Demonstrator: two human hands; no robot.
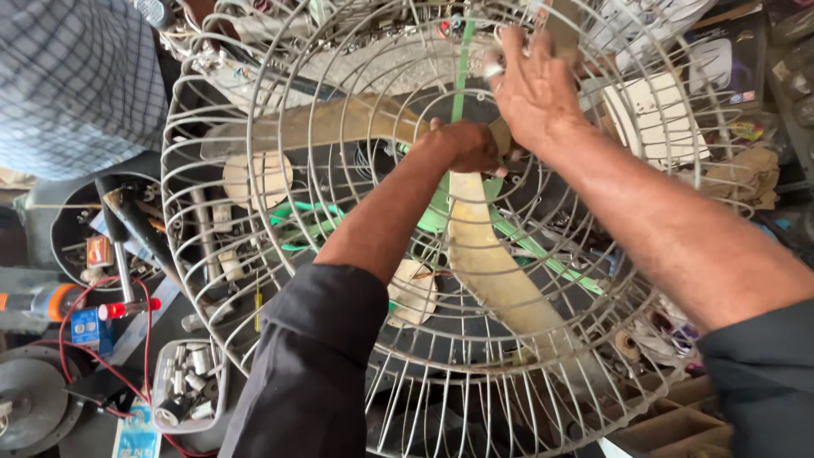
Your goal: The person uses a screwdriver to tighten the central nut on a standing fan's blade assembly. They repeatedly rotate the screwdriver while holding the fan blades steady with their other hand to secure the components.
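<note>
A large round wire fan guard (254,110) fills the view, with dusty yellowish fan blades (496,271) inside it. My left hand (466,144) reaches through the guard and grips the hub at the fan's centre, where the blades meet. My right hand (534,85) rests flat on the upper part of the assembly, fingers spread over a blade near the top of the guard. Both arms wear dark sleeves. The hub itself is mostly hidden by my hands.
A person in a checked shirt (76,76) stands at the upper left. A small clear tray (165,382) with several small parts, red wires (144,339), a blue tester (85,326) and round motor parts (30,407) lie at the lower left. Boxes and clutter sit at the right.
</note>
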